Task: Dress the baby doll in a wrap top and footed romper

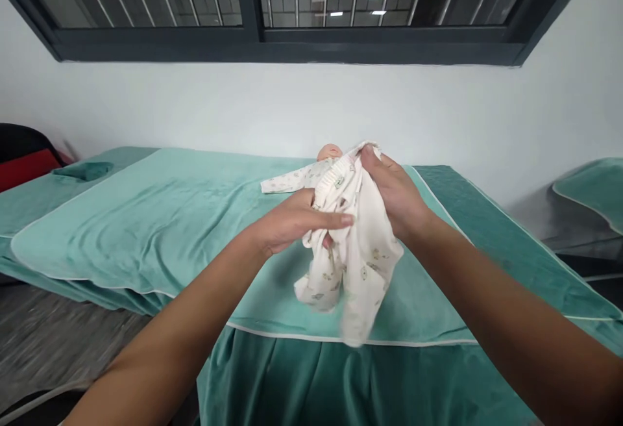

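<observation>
A pair of white baby pants (372, 244) with a small print and a gathered waistband hangs in the air between my hands. My left hand (304, 221) is closed around the cloth on its left side, thumb across the front. At the upper right, my right hand (389, 189) pinches the waistband edge. Both legs of the pants dangle over the bed. Behind them lies a baby doll (329, 151) in a white printed top (294, 179), one sleeve stretched to the left. The pants hide most of the doll's body.
A light green blanket with white piping (146, 218) covers the bed, over a darker green cover (292, 380). A white wall (195, 108) and a barred window (253, 43) stand behind. Red and black items (26, 166) are at the far left, another green-covered surface (594, 192) at right.
</observation>
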A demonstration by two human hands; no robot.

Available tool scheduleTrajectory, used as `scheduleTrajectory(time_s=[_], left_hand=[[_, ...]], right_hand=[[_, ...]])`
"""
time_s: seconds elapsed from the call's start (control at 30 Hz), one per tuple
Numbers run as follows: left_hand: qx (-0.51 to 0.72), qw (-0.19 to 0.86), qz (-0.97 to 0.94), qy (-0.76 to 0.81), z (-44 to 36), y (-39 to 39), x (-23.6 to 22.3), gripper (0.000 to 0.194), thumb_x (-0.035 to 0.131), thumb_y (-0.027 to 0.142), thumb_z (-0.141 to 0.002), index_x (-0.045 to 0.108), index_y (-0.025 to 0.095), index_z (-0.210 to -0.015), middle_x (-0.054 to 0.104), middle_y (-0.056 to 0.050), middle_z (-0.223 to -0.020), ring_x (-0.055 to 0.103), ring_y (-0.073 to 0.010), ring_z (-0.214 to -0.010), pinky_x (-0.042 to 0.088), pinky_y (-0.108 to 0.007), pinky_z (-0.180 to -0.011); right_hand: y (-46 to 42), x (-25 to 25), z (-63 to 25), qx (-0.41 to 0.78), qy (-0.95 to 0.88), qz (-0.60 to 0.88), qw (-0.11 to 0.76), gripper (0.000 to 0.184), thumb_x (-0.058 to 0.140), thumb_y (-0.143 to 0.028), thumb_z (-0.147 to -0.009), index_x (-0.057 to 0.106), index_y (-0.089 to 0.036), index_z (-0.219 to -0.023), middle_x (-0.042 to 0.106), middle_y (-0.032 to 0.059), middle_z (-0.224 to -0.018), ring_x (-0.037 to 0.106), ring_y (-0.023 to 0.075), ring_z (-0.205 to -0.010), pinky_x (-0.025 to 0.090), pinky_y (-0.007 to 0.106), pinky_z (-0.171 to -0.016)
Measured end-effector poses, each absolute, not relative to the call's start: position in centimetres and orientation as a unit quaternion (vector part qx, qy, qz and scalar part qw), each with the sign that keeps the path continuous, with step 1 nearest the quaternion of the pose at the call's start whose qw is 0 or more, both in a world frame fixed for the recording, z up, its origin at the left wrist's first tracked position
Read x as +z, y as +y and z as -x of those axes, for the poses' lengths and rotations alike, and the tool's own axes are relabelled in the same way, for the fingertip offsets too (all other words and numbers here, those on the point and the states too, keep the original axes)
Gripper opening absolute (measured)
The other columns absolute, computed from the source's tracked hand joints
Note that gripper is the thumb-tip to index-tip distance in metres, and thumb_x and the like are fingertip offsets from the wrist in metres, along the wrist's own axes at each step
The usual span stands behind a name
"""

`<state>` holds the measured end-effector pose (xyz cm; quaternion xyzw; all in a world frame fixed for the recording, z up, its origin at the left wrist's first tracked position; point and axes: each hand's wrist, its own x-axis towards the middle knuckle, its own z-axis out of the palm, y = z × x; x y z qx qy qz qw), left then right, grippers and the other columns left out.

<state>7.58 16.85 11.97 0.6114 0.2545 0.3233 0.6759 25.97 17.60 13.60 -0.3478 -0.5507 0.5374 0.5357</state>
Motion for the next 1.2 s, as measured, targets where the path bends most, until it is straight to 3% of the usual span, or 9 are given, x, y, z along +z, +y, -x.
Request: scheduleTrajectory(time_s=[0.13,0.23,0.4,0.5,0.67,0.83,1.03,1.13,1.2], left_hand=[[0.466,0.658,-0.538,0.245,-6.6,18.2,11.3,0.031,0.081,0.035,-0.076,0.072,0.016,-0.099,0.074,-0.006,-0.085,0.07,-0.0203,-0.074,0.053,-0.029,-0.066],[0.486,0.688,-0.493,0.22,-6.6,18.8,10.8,0.033,0.079,0.034,-0.078,0.071,0.016,-0.104,0.076,-0.007,-0.093,0.073,-0.0241,-0.086,0.056,-0.031,-0.074],[0.411,0.739,-0.484,0.226,-6.5,17.9,10.1,0.048,0.075,0.047,-0.081,0.069,0.014,-0.114,0.077,-0.013,-0.097,0.074,-0.0279,-0.084,0.059,-0.037,-0.074],[0.305,0.744,-0.543,0.242,-6.0,17.4,9.7,0.052,0.083,0.04,-0.075,0.069,0.012,-0.116,0.077,-0.015,-0.099,0.074,-0.0303,-0.088,0.059,-0.039,-0.074],[0.421,0.732,-0.492,0.21,-6.5,18.5,9.1,0.042,0.081,0.032,-0.076,0.071,0.014,-0.112,0.077,-0.012,-0.099,0.074,-0.0295,-0.093,0.059,-0.039,-0.083],[0.457,0.761,-0.408,0.212,-8.2,19.8,8.6,0.038,0.074,0.04,-0.08,0.072,0.015,-0.108,0.078,-0.011,-0.095,0.074,-0.031,-0.094,0.059,-0.042,-0.087],[0.328,0.791,-0.468,0.219,-8.1,19.4,7.5,0.05,0.078,0.047,-0.077,0.07,0.013,-0.113,0.078,-0.015,-0.094,0.074,-0.0335,-0.092,0.058,-0.043,-0.079],[0.33,0.774,-0.493,0.22,-8.3,19.3,7.7,0.052,0.083,0.041,-0.073,0.069,0.014,-0.115,0.078,-0.015,-0.097,0.075,-0.0319,-0.088,0.058,-0.041,-0.078],[0.367,0.773,-0.47,0.215,-8.7,19.4,8.1,0.052,0.078,0.048,-0.076,0.069,0.014,-0.113,0.077,-0.014,-0.099,0.074,-0.0316,-0.089,0.058,-0.043,-0.081]], right_hand=[[17.1,12.3,-26.2,0.592,-0.622,0.352,0.373,0.045,0.079,-0.06,-0.073,0.072,-0.018,-0.089,0.074,0.0059,-0.084,0.07,0.0203,-0.075,0.054,0.03,-0.064],[17.0,11.8,-26.0,0.622,-0.64,0.359,0.274,0.04,0.081,-0.053,-0.074,0.073,-0.017,-0.09,0.074,0.0067,-0.079,0.07,0.021,-0.069,0.055,0.032,-0.062],[17.8,11.9,-25.2,0.592,-0.564,0.341,0.464,0.038,0.072,-0.056,-0.083,0.069,-0.022,-0.099,0.074,0.0053,-0.088,0.071,0.0229,-0.083,0.058,0.035,-0.073],[18.0,12.3,-24.8,0.588,-0.548,0.33,0.495,0.042,0.069,-0.06,-0.084,0.066,-0.022,-0.102,0.073,0.0046,-0.093,0.07,0.0228,-0.089,0.057,0.035,-0.079],[16.9,12.1,-25.0,0.617,-0.554,0.34,0.443,0.047,0.066,-0.063,-0.085,0.067,-0.02,-0.104,0.073,0.005,-0.08,0.07,0.0218,-0.078,0.057,0.032,-0.068],[16.2,11.0,-25.9,0.663,-0.605,0.368,0.243,0.045,0.075,-0.058,-0.079,0.073,-0.016,-0.092,0.07,0.0071,-0.064,0.063,0.02,-0.05,0.054,0.034,-0.051],[16.9,11.1,-26.3,0.616,-0.521,0.345,0.48,0.042,0.073,-0.054,-0.082,0.069,-0.02,-0.106,0.076,0.0083,-0.097,0.072,0.0246,-0.088,0.058,0.033,-0.071],[16.6,11.1,-26.3,0.625,-0.504,0.314,0.507,0.044,0.068,-0.057,-0.086,0.068,-0.02,-0.11,0.076,0.0078,-0.094,0.072,0.0242,-0.087,0.058,0.034,-0.074],[16.2,10.7,-26.4,0.63,-0.505,0.313,0.501,0.046,0.067,-0.059,-0.086,0.069,-0.02,-0.111,0.076,0.0065,-0.086,0.072,0.023,-0.075,0.058,0.034,-0.068]])
